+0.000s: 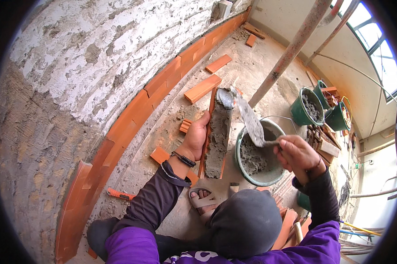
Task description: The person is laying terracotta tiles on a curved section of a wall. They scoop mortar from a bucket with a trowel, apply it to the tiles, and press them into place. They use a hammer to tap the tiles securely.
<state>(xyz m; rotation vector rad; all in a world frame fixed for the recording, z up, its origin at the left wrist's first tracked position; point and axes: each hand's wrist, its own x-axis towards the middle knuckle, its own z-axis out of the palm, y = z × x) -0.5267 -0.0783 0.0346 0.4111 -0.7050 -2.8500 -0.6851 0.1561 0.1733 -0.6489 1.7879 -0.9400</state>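
My left hand (196,135) grips a long orange clay brick (202,169) by its left side, holding it tilted up off the floor. A thick layer of grey mortar (217,147) covers the brick's upward face. In my right hand (298,154) is the handle of a trowel (252,123). Its mortar-smeared blade points toward the brick's far end, where the mortar looks wet and smooth; whether the tip touches it I cannot tell. Below the blade stands a green bucket (269,179) with mortar inside.
A low course of orange bricks (130,110) runs along the rough wall at left. Loose bricks (203,88) and an orange-handled tool (120,194) lie on the floor. A slanted metal pole (291,53) rises beyond the bucket. More green buckets (299,115) stand at right. My sandalled foot (203,201) is close by.
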